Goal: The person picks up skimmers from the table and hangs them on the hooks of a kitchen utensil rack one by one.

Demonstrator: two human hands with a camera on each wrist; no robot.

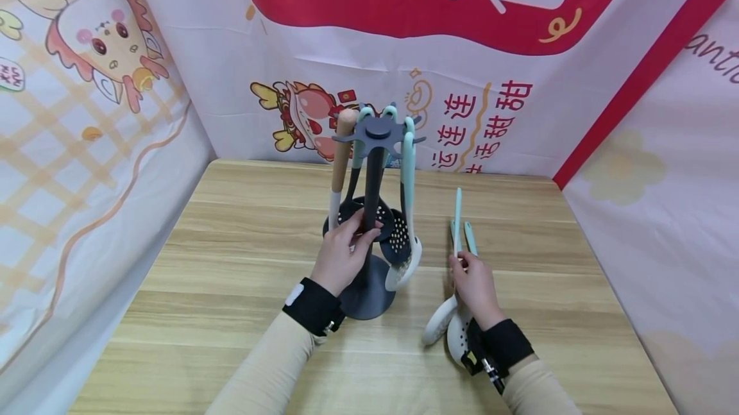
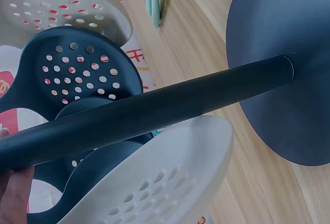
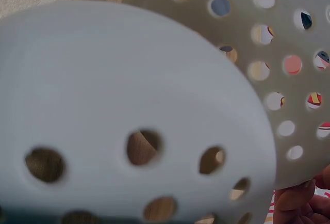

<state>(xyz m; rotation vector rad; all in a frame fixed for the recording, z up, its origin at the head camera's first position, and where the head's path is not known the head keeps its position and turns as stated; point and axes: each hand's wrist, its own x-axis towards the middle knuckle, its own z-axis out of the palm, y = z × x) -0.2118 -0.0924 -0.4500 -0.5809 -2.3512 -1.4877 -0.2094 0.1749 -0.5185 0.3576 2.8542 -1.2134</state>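
My left hand (image 1: 342, 254) grips the dark upright pole (image 1: 374, 184) of a utensil stand, whose round base (image 1: 369, 296) rests on the table. From its top hang dark perforated skimmers (image 1: 396, 238), a white perforated skimmer (image 1: 411, 264) with a mint handle, and a wooden-handled utensil (image 1: 340, 158). Farther right, my right hand (image 1: 476, 283) pinches a white skimmer (image 1: 440, 322) by its mint-ended handle, which points up and away. Beneath that hand lies another white perforated utensil (image 1: 457, 338), partly hidden by the wrist. In the right wrist view, perforated white heads (image 3: 129, 79) fill most of the picture.
The wood-grain table (image 1: 242, 261) meets a printed cloth backdrop (image 1: 369, 49) at its far edge. Cloth walls also rise on the left and right. Mint handle ends (image 1: 470, 238) lie on the table just beyond my right hand.
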